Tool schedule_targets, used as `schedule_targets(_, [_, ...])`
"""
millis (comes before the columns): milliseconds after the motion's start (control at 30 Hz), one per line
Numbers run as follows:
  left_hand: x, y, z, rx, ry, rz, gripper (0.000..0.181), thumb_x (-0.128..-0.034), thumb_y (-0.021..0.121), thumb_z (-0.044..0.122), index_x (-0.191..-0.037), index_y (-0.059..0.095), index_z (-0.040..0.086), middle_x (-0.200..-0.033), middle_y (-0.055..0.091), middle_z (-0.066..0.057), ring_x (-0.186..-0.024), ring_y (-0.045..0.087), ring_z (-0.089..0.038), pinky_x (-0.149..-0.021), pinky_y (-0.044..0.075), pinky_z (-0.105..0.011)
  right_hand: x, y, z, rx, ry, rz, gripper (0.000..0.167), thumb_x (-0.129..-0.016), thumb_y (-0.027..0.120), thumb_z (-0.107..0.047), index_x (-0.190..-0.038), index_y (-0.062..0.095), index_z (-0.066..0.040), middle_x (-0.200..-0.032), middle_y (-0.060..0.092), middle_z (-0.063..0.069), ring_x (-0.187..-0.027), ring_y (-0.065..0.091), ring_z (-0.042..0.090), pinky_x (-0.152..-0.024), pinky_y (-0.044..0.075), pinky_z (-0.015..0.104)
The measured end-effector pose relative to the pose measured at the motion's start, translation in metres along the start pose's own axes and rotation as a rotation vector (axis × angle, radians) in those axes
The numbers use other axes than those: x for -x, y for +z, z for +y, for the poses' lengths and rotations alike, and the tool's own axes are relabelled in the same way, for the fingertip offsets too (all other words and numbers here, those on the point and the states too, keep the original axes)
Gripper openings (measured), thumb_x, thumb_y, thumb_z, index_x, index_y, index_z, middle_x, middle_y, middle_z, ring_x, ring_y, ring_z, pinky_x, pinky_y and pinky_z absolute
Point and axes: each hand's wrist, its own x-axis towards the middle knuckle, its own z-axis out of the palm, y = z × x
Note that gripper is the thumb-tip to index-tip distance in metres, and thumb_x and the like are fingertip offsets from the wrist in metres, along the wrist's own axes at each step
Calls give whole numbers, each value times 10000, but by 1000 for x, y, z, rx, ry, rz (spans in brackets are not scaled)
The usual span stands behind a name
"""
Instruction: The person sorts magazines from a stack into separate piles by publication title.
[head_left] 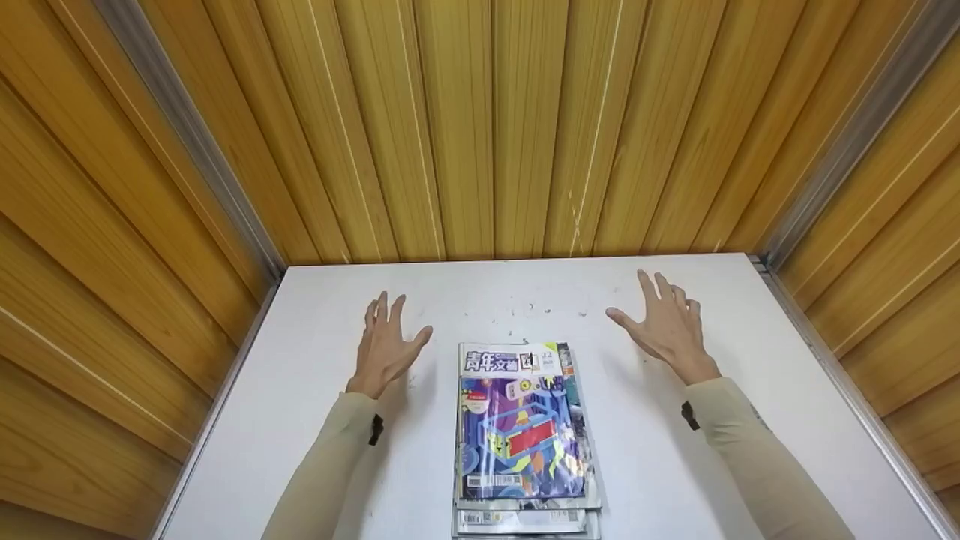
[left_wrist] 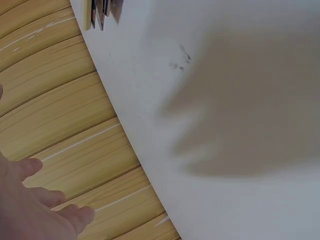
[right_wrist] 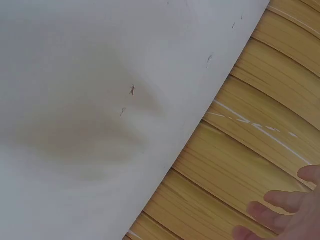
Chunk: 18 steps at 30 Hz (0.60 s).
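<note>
A stack of magazines (head_left: 517, 435) lies on the white table, the top one with a colourful purple and blue cover. My left hand (head_left: 386, 349) hovers to the left of the stack, fingers spread and holding nothing. On the other side, my right hand (head_left: 666, 322) is raised with the thumb stretched toward the stack, also holding nothing. Neither hand touches the magazines. In the left wrist view, fingers (left_wrist: 47, 197) show at the lower left, and a broad shadow falls on the table. The right wrist view shows fingers (right_wrist: 280, 210) at the lower right.
The white table (head_left: 247, 420) ends at a back wall of wood-patterned panels (head_left: 465, 135), with similar panels on both sides. Grey metal posts (head_left: 202, 142) stand at the corners. Small dark marks (head_left: 531, 306) dot the tabletop behind the magazines.
</note>
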Motion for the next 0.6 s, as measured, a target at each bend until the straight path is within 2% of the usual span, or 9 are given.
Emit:
schedule_targets(133, [5,5,3,145,-51,18,775,-1048,638,471,-1652,409,43,-1727,388,-259,-1607,369,-456,-1231,428,-641,12,4,-2,-84,30,16,999,-1005,564,-747,-1669,365,-28,-1558,532,342,-1358,523,549,-1041,402,676])
schedule_targets(267, [9,9,7,294,-80,86,571,-1084,632,335,-1526,545,-15,-1449,657,-275,-1345,634,-428,-1117,531,-576,22,6,-7,-202,63,19,891,-1039,574,-681,-1561,493,37,-1261,681,312,-1072,645,452,-878,492,549])
schedule_targets(333, [11,9,10,346,-80,128,457,-1083,640,266,-1428,625,-34,-1287,736,-261,-1179,715,-390,-1019,583,-528,26,7,-11,-257,82,10,845,-1051,567,-668,-1496,554,50,-1130,702,269,-932,646,374,-775,493,455])
schedule_targets(433, [15,7,16,388,-75,170,313,-1064,665,193,-1263,723,-42,-1093,791,-218,-983,762,-329,-865,627,-419,31,6,-17,-324,102,-4,768,-1066,563,-642,-1381,637,54,-992,698,202,-793,598,266,-685,441,345])
schedule_targets(600, [23,5,26,457,-64,151,184,-1024,700,111,-1084,778,-45,-884,786,-171,-772,786,-378,-605,597,-233,41,6,-26,-413,115,-8,583,-1091,607,-518,-1173,723,47,-789,622,86,-653,524,182,-587,412,293])
